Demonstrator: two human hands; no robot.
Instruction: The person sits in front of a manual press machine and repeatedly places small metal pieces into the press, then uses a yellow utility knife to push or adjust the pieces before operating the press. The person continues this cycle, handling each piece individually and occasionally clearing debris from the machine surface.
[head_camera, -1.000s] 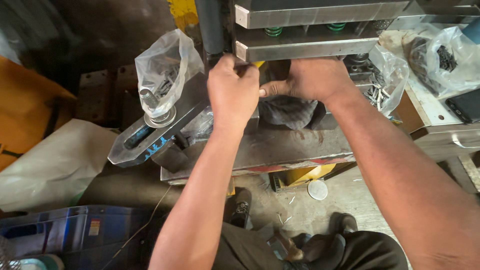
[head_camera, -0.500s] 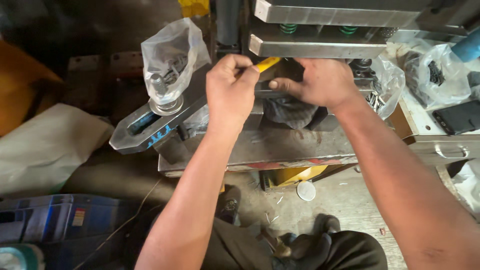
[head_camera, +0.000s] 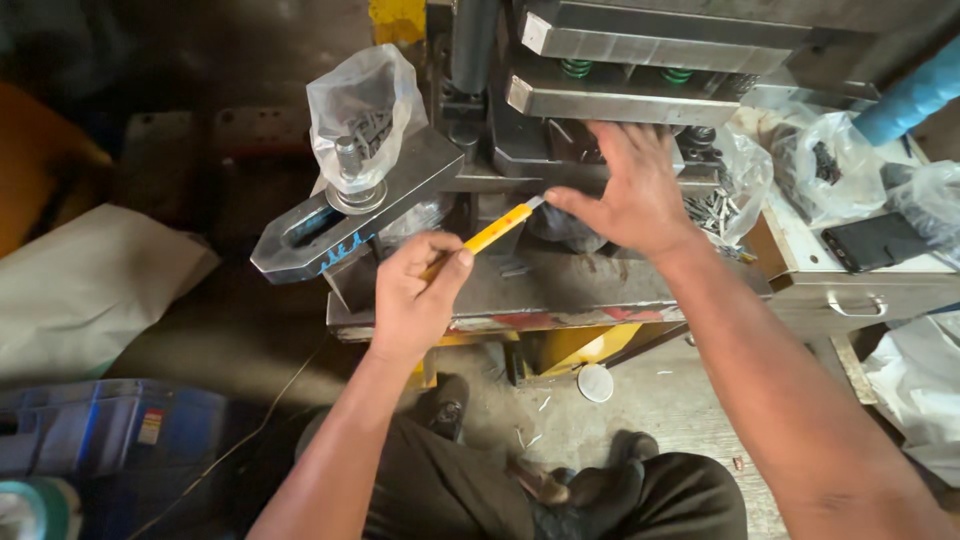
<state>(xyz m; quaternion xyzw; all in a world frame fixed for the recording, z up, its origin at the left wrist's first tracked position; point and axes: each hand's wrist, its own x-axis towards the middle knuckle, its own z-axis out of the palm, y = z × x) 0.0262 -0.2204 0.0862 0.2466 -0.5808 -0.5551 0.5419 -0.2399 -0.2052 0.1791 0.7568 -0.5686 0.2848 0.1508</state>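
I look down on a heavy metal press: grey steel plates stacked at the top, green springs between them, and a broad steel bed below, which serves as my surface. The bed's front edge sits just above my knees.

On the left of the bed lies a long slotted steel clamp bar, held by a bolt whose top is wrapped in a clear plastic bag. To the right stands a pale cabinet with a drawer. It carries more clear bags and a dark flat case.

My right hand lies flat and spread under the lower plate, fingers fanned toward the die area, thumb pointing left. It holds nothing that I can see; it seems to be pressing on or steadying something dark beneath the palm, which I cannot make out.

My left hand has its grip closed around a slim yellow-handled tool, pinched between thumb and fingers like a pen. The handle slants up to the right, and its small metal tip sits just beside my right thumb, near the dark piece.

I judge the work to be midway: the tool is at the spot, the steadying hand is placed, but I see no sign that the piece under the plate is freed or finished.
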